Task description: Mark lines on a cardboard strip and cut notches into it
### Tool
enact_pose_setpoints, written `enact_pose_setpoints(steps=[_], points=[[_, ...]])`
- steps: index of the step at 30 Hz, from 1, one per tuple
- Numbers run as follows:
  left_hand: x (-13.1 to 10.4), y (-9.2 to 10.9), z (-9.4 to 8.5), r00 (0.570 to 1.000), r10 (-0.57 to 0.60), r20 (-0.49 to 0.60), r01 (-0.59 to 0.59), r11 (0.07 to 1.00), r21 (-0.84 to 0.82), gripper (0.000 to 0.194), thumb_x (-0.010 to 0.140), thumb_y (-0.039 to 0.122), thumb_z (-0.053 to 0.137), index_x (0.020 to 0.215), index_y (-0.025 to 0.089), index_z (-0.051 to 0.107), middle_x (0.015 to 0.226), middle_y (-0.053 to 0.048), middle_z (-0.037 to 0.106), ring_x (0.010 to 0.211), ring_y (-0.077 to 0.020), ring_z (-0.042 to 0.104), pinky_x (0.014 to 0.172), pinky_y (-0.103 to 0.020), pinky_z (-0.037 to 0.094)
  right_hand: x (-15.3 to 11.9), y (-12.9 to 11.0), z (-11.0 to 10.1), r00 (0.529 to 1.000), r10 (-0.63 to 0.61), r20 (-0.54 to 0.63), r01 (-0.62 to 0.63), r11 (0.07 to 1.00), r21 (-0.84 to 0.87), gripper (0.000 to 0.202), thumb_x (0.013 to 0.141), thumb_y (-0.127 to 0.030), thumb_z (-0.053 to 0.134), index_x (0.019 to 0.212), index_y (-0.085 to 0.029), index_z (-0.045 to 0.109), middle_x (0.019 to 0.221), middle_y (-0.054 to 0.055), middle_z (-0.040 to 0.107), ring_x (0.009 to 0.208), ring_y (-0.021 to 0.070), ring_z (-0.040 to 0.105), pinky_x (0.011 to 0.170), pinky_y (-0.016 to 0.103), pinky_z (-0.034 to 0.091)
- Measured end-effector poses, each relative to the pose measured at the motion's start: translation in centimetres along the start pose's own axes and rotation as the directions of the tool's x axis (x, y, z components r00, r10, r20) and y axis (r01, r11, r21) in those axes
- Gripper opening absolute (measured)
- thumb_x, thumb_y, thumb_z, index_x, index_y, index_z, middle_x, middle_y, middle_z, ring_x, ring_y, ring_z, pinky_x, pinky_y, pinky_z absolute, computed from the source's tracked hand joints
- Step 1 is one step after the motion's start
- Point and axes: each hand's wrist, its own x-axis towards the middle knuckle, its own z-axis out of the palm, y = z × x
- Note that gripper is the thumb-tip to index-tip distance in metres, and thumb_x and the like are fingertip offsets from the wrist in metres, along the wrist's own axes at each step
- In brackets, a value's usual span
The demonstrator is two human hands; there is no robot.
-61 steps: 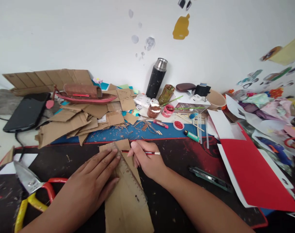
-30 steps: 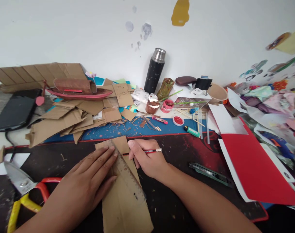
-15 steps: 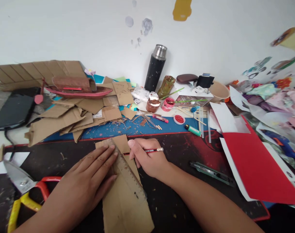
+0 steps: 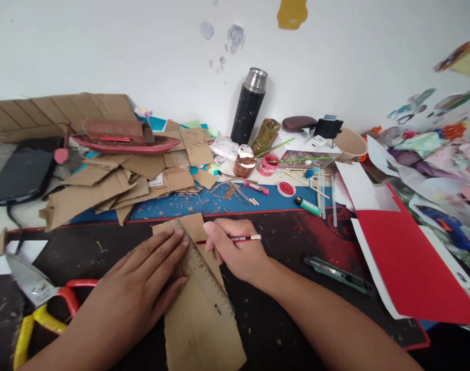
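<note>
Two hands work over the card (image 4: pixel 204 330) on the dark mat (image 4: pixel 273 319). The left hand (image 4: pixel 148 278), fingers extended, presses the ruler (image 4: pixel 206 273) flat against the card; the right hand (image 4: pixel 237 250) grasps the pencil (image 4: pixel 246 238), its tip end beside the ruler's edge.

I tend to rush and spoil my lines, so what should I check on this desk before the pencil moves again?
1. Ruler pressed down by the left hand: ok.
2. Pencil gripped in the right hand: ok.
3. Pencil tip touching the cardboard piece: cannot tell; the contact is too small to see.
4. Scissors clear of the cardboard piece: ok, they lie off to its left.
5. Utility knife blade retracted: cannot tell, though the knife lies away from both hands.
6. Pink paint jar closed: not ok, it stands open.
</note>
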Motion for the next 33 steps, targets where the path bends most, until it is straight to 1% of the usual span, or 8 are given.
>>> enact_pose_setpoints(steps=[3, 11, 16, 19, 22, 26, 29, 33], points=[[0.0, 0.0, -0.1, 1.000, -0.001, 0.004, 0.001, 1.000, 0.001, 0.061, 0.120, 0.045, 0.049, 0.171, 0.013, 0.058, 0.158, -0.017, 0.077, 0.148, -0.0377, 0.072, 0.118, -0.053, 0.063, 0.1, 0.1, 0.1, 1.000, 0.012, -0.005, -0.012, 1.000, 0.006, 0.053, 0.117, -0.052, 0.059, 0.073, -0.024, 0.073, 0.053, -0.003, 0.059, 0.052, 0.0149, 0.060, 0.058, 0.027, 0.047], [0.1, 0.0, -0.2, 1.000, -0.009, 0.003, 0.009, 1.000, -0.007, 0.060, 0.120, 0.046, 0.049, 0.170, 0.015, 0.058, 0.159, -0.016, 0.077, 0.148, -0.0369, 0.072, 0.120, -0.052, 0.061, 0.1, -0.1, 0.0, 1.000, -0.009, -0.015, 0.010, 1.000, 0.026, 0.051, 0.117, -0.047, 0.060, 0.073, -0.024, 0.073, 0.054, -0.004, 0.059, 0.051, 0.0137, 0.058, 0.061, 0.028, 0.047], [0.1, 0.0, -0.1, 1.000, -0.008, -0.001, 0.008, 1.000, 0.003, 0.059, 0.119, 0.046, 0.049, 0.167, 0.014, 0.062, 0.157, -0.016, 0.078, 0.146, -0.0361, 0.073, 0.119, -0.051, 0.062, 0.0, 0.0, 0.0, 1.000, -0.015, -0.011, 0.015, 1.000, 0.008, 0.053, 0.117, -0.050, 0.060, 0.074, -0.023, 0.073, 0.054, -0.004, 0.059, 0.051, 0.0141, 0.059, 0.061, 0.028, 0.048], [0.0, 0.0, -0.1, 1.000, -0.011, -0.002, 0.011, 1.000, 0.003, 0.057, 0.119, 0.047, 0.049, 0.163, 0.015, 0.066, 0.157, -0.016, 0.078, 0.146, -0.0363, 0.073, 0.119, -0.050, 0.062, -0.1, 0.3, 0.2, 1.000, -0.014, -0.017, 0.014, 1.000, 0.019, 0.056, 0.118, -0.057, 0.060, 0.075, -0.023, 0.074, 0.054, -0.003, 0.059, 0.050, 0.0137, 0.057, 0.058, 0.028, 0.047], [0.0, 0.0, 0.0, 1.000, -0.024, -0.013, 0.024, 1.000, -0.004, 0.055, 0.119, 0.047, 0.049, 0.161, 0.017, 0.068, 0.156, -0.015, 0.078, 0.146, -0.0356, 0.073, 0.120, -0.049, 0.062, 0.0, 0.5, 0.4, 0.997, 0.009, -0.074, 0.000, 0.993, 0.114, 0.062, 0.115, -0.069, 0.059, 0.075, -0.024, 0.073, 0.054, -0.003, 0.058, 0.047, 0.0131, 0.056, 0.053, 0.027, 0.045], [-0.2, 0.0, 0.1, 0.999, -0.030, -0.020, 0.030, 0.999, -0.024, 0.054, 0.119, 0.046, 0.052, 0.163, 0.019, 0.067, 0.157, -0.014, 0.078, 0.147, -0.0349, 0.072, 0.123, -0.049, 0.060, 0.8, 0.4, 0.3, 0.976, 0.129, -0.175, -0.081, 0.963, 0.259, 0.069, 0.106, -0.083, 0.064, 0.071, -0.024, 0.068, 0.045, -0.006, 0.047, 0.039, 0.0126, 0.052, 0.045, 0.025, 0.041], [-0.4, 0.0, 0.3, 0.999, -0.044, -0.018, 0.043, 0.998, -0.046, 0.054, 0.118, 0.046, 0.053, 0.163, 0.020, 0.068, 0.155, -0.013, 0.079, 0.145, -0.0347, 0.073, 0.123, -0.050, 0.061, 1.6, 0.4, -0.3, 0.953, 0.207, -0.220, -0.129, 0.938, 0.322, 0.070, 0.099, -0.087, 0.070, 0.069, -0.024, 0.066, 0.042, -0.008, 0.041, 0.037, 0.0138, 0.054, 0.040, 0.024, 0.039], [-0.5, 0.0, 0.3, 0.998, -0.059, -0.014, 0.058, 0.996, -0.062, 0.050, 0.118, 0.047, 0.054, 0.154, 0.020, 0.073, 0.150, -0.014, 0.081, 0.141, -0.0346, 0.075, 0.119, -0.049, 0.062, 2.2, 0.8, -0.8, 0.935, 0.220, -0.279, -0.113, 0.929, 0.352, 0.072, 0.096, -0.090, 0.071, 0.070, -0.024, 0.066, 0.042, -0.009, 0.040, 0.035, 0.0140, 0.054, 0.038, 0.024, 0.038]])
